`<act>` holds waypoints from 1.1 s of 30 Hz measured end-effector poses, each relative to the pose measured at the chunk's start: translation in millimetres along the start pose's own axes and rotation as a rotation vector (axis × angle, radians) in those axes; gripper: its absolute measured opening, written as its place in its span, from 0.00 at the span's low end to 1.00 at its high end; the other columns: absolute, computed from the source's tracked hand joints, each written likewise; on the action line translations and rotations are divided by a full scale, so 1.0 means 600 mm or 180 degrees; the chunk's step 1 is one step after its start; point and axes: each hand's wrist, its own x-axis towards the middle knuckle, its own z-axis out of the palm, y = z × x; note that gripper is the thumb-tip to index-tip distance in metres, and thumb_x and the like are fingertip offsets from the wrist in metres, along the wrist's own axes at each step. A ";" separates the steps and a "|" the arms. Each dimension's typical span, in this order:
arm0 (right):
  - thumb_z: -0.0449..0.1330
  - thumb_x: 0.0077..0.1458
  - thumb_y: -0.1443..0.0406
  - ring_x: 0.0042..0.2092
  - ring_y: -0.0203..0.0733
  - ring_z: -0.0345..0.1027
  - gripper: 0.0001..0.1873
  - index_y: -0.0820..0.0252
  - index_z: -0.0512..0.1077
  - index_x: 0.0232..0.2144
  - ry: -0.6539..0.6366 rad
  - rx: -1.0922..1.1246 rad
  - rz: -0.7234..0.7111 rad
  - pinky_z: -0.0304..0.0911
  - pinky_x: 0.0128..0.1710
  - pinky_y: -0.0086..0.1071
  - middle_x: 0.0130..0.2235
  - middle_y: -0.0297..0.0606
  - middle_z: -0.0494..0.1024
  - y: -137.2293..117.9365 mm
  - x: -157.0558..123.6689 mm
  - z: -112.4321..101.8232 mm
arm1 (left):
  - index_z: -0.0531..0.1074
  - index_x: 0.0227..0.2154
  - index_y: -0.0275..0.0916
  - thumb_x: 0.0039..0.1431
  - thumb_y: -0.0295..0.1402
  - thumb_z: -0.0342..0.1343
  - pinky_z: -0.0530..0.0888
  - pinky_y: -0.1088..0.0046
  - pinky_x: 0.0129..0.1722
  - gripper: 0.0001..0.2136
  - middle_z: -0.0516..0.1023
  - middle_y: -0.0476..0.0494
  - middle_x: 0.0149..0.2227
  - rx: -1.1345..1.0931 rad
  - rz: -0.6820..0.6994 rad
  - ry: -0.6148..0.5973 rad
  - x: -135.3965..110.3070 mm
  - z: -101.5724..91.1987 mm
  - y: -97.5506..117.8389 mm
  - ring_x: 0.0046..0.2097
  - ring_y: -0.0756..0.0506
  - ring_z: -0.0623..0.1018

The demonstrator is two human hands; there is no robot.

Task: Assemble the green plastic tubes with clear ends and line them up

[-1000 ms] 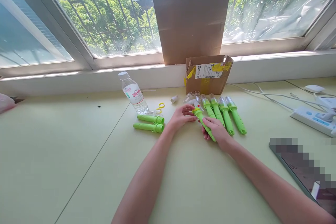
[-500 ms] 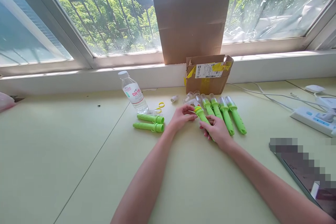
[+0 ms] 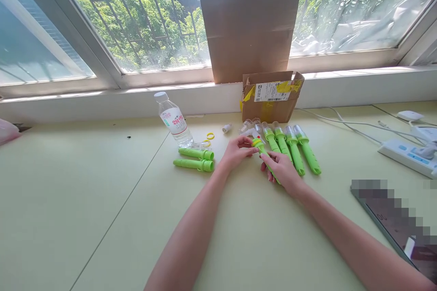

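Note:
My right hand [image 3: 282,168] is wrapped round a green plastic tube [image 3: 261,147], which slants away from me just above the table. A yellow ring and a small red tip show at the tube's far end. There, the thumb and fingers of my left hand [image 3: 237,151] close on the end from the left. What lies under those fingertips is partly hidden. Right of the held tube lie several green tubes with clear caps [image 3: 296,148]. To the left are two green tubes without caps [image 3: 194,164], their threaded ends toward my left hand.
Behind the tubes lie loose clear caps [image 3: 245,126], a small white part [image 3: 226,128] and yellow rings [image 3: 210,136]. A water bottle [image 3: 175,120] and an open cardboard box [image 3: 269,108] stand at the back. At right are a power strip [image 3: 406,157], cables and a phone [image 3: 382,223].
Both hands stay almost in place at the tube. My right hand has shifted very slightly, and the red tip shows a bit more plainly.

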 end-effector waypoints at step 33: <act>0.63 0.48 0.56 0.17 0.32 0.63 0.17 0.59 0.70 0.38 -0.0003 -0.0092 0.0061 0.58 0.16 0.27 0.25 0.34 0.76 0.002 0.000 -0.001 | 0.69 0.30 0.35 0.39 0.38 0.68 0.74 0.71 0.32 0.17 0.73 0.47 0.33 0.0084 0.0065 -0.0081 0.000 -0.001 0.000 0.34 0.49 0.73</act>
